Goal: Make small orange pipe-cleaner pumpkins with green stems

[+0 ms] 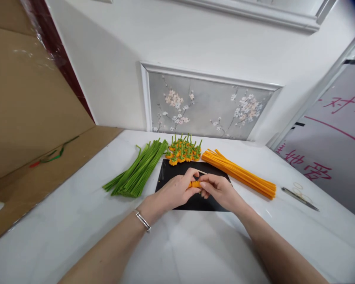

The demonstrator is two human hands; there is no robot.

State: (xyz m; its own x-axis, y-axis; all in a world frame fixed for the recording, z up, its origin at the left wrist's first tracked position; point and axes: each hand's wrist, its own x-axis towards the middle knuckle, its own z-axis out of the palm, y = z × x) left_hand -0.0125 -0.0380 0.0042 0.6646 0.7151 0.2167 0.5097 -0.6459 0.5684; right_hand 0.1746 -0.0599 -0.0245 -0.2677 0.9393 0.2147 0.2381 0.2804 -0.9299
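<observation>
White table [62, 225], glossy, faint grey marbling. Behind table, white wall [115, 35]; on it, just above table's far edge, grey panel [208, 106] with pink and white blossom branches, pale moulding [213, 77] round it. Higher above table, second moulding [254, 15], partly cut off. Right of table, pale board [340, 138] with magenta handwriting, black tabs [351, 62] near its edge. Left of table, brown cardboard [29, 98], dark red strip [65, 65] between it and wall. Soft shadows on wall and table.

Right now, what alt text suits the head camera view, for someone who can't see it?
A left hand and right hand hold a small orange piece over a black mat on a white table; a green bundle lies to the left, an orange bundle to the right, orange-and-green pieces beyond.
</observation>
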